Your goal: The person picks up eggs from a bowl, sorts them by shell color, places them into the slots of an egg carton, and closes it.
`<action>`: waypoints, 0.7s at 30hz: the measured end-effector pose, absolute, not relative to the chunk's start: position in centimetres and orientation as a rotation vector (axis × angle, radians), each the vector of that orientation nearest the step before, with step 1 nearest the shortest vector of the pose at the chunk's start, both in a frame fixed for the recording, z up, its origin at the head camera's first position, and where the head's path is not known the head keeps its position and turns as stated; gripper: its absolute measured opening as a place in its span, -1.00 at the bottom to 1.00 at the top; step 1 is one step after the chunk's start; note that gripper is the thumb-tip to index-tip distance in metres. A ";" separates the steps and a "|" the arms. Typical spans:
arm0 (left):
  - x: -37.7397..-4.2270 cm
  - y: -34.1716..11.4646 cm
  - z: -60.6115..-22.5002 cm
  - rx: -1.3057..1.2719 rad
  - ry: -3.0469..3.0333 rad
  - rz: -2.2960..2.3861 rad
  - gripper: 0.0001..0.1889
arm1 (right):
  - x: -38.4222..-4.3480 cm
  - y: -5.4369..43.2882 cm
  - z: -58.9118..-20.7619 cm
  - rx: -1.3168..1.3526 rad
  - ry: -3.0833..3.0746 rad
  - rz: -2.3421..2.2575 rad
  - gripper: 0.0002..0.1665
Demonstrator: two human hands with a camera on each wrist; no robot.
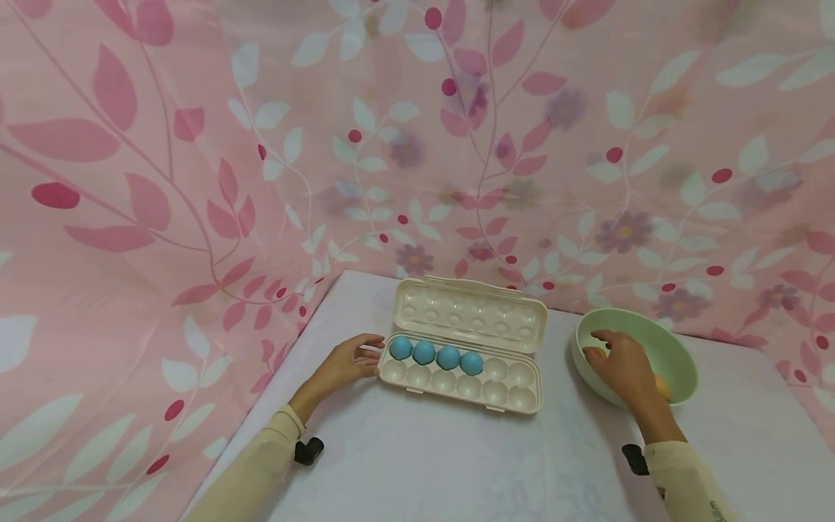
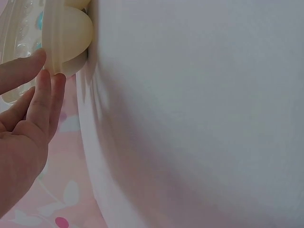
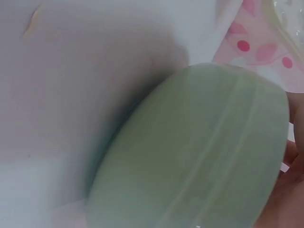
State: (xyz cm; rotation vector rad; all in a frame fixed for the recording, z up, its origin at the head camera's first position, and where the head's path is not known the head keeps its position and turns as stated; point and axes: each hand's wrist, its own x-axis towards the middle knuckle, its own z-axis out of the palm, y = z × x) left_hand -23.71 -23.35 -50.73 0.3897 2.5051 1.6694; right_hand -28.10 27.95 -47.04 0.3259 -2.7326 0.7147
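Note:
A cream egg carton (image 1: 443, 380) lies with its lid (image 1: 470, 341) raised at the back. Several blue balls (image 1: 448, 357) fill the left part of its rear row, while the front row's cups hold nothing. At the carton's left end, my left hand (image 1: 346, 362) touches the rim with thumb and fingertips, fingers mostly straight. My right hand (image 1: 622, 366) reaches over a pale green bowl (image 1: 675, 355), thumb and forefinger apart. Inside the bowl, orange-yellow round things (image 1: 662, 386) show beside and beneath that hand. From the right wrist, the bowl's outer wall (image 3: 190, 152) hides most of the fingers.
A white cloth covers the table (image 1: 417, 464). Pink leaf-patterned fabric (image 1: 417, 181) hangs behind it and along the left side. The bowl stands to the right of the carton, with a stretch of tablecloth between them.

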 end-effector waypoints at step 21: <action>-23.7 -23.4 -50.6 0.377 2.522 1.642 -0.37 | -29.7 29.1 -47.4 0.206 -3.052 0.720 -0.56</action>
